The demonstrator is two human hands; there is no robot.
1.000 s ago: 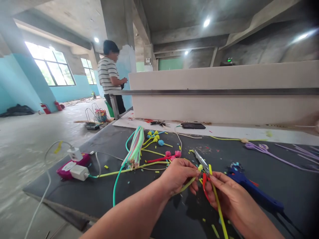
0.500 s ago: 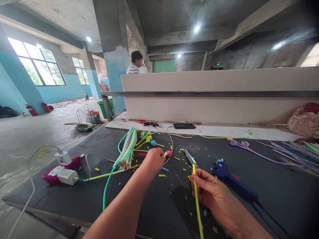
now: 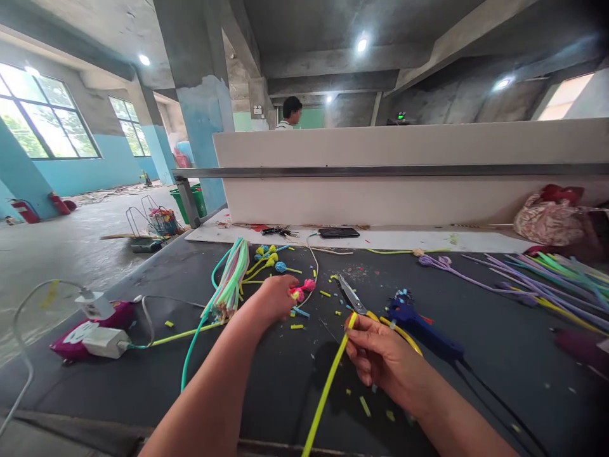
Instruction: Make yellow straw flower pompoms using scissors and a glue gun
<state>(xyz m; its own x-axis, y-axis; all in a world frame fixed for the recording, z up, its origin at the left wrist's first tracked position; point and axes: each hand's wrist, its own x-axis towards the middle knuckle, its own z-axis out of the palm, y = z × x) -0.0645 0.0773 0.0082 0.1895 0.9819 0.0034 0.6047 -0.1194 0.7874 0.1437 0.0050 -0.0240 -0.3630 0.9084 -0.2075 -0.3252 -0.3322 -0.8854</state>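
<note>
My left hand (image 3: pixel 278 297) is over the dark table beside small pink knotted pieces (image 3: pixel 308 285); its fingers are partly hidden, and whether it grips one I cannot make out. Between the thumb and fingers of my right hand (image 3: pixel 375 346) is the upper end of a long yellow strip (image 3: pixel 328 386), which slants down to the left. Just beyond that hand lie scissors with yellow handles (image 3: pixel 351 293). A dark blue glue gun (image 3: pixel 425 330) rests to their right. Blue and yellow knotted pieces (image 3: pixel 270 259) sit behind my left hand.
A bundle of pale green and pink strips (image 3: pixel 231 276) lies left of my left arm. White chargers (image 3: pixel 105 343) and cables are at the left. Purple strips (image 3: pixel 480 282) spread at the right. A phone (image 3: pixel 339 233) lies at the back. A person (image 3: pixel 291 113) is behind the white panel.
The view has shifted right. My left hand has drawn back a little from the pink pieces, and more pink shows. The yellow strip now slants down to the left. The person has moved right.
</note>
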